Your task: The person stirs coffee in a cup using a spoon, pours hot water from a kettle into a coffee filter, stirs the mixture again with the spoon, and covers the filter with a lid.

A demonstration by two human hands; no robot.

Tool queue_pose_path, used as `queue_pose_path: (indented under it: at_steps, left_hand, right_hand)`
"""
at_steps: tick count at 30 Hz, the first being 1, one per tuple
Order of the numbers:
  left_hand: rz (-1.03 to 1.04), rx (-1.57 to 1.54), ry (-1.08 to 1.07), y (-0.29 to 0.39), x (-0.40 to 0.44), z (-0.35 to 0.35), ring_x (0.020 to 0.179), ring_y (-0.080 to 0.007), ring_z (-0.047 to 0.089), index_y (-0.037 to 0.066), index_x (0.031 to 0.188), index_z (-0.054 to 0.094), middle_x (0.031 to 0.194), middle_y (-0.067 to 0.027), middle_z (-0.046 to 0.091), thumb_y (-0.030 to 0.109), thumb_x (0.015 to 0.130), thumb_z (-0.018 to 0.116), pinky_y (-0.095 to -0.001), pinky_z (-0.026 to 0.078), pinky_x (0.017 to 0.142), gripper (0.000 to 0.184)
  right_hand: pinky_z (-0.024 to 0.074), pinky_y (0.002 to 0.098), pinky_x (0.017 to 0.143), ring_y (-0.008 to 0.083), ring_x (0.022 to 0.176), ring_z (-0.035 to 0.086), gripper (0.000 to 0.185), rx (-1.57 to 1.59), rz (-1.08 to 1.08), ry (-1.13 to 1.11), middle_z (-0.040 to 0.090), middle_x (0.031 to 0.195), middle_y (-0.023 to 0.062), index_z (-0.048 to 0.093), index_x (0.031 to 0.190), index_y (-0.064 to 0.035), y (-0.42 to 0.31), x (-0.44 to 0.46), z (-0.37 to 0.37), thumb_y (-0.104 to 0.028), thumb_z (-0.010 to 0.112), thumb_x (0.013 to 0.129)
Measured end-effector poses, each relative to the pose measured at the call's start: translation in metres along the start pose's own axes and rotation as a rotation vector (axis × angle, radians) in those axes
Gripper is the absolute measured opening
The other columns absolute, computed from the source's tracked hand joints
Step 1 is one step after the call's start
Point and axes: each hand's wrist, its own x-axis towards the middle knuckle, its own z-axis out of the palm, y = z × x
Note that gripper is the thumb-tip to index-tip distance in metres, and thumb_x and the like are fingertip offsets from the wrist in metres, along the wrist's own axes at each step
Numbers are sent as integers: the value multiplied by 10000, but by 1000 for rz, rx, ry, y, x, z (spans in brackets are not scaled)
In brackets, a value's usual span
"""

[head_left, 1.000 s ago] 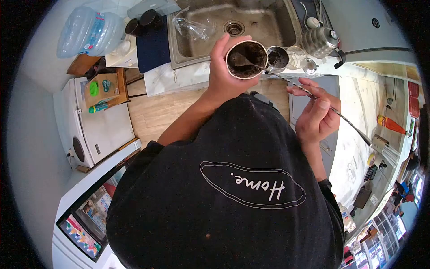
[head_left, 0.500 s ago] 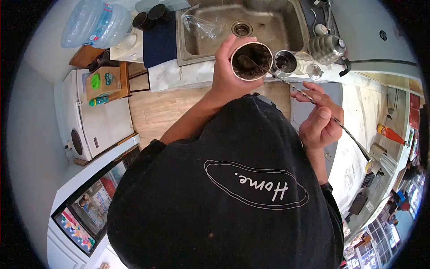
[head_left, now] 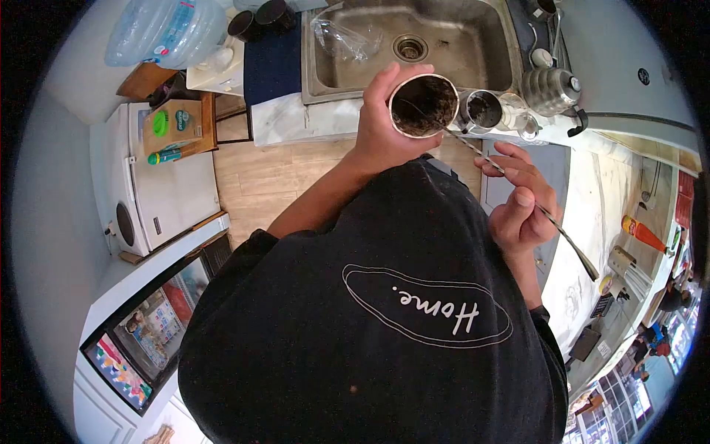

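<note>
My left hand (head_left: 381,122) is wrapped round a pale-rimmed cup (head_left: 414,137), its mouth tilted toward me. Dark, crumbly matter (head_left: 438,100) coats the inside of the cup. Between the fingers of my right hand (head_left: 521,211) is a long bar spoon (head_left: 566,238) with a twisted metal shaft. Its lower end goes over the cup's near right rim, and the bowl of the spoon is hard to make out against the dark matter. Just right of the cup, a metal cup (head_left: 474,127) on the counter also has dark matter in it.
Behind the cup lies a steel sink (head_left: 473,70) with a clear plastic bag (head_left: 344,41) in it. A glass vessel (head_left: 512,111) and a steel kettle (head_left: 551,91) stand right of the metal cup. A marble-patterned counter (head_left: 592,192) runs along my right side.
The spoon's bowl showed inside the cup before and is now hard to see. The shaft and my right hand have shifted slightly left, toward the cup. The whole view has shifted a little.
</note>
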Motion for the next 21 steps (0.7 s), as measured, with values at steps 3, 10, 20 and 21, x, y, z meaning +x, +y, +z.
queue_pose_path:
  at_steps: [3, 10, 20, 21]
  left_hand:
    - [-2, -2, 5, -6, -4, -1, 1251, -326, 602, 58, 1540, 18, 1394, -254, 535, 197, 713, 961, -423, 475, 1087, 1262]
    - [14, 26, 9, -7, -6, -4, 1238, -323, 611, 54, 1541, -5, 1390, -264, 535, 311, 737, 958, -420, 500, 1056, 1281]
    - [51, -1, 31, -6, -7, -1, 1194, -329, 631, 43, 1535, -34, 1382, -286, 534, 287, 736, 960, -423, 515, 1030, 1298]
    - [55, 4, 30, -6, -6, -1, 1197, -330, 630, 44, 1535, -32, 1382, -286, 533, 255, 729, 959, -424, 511, 1036, 1294]
  right_hand:
    - [561, 606, 913, 365, 791, 756, 342, -12, -6, -19, 717, 828, 257, 567, 1052, 42, -3, 3, 3, -264, 428, 1117]
    - [586, 559, 881, 328, 797, 742, 305, 9, -56, -37, 723, 822, 202, 569, 1000, 22, -3, 6, 10, -259, 502, 1095]
    - [588, 569, 876, 332, 805, 752, 290, 86, -3, 47, 723, 802, 203, 552, 1037, 32, -3, -3, 16, -239, 473, 1102]
    - [589, 571, 874, 332, 803, 752, 286, 107, 2, 64, 724, 802, 205, 552, 1037, 36, -3, -4, 17, -228, 465, 1104]
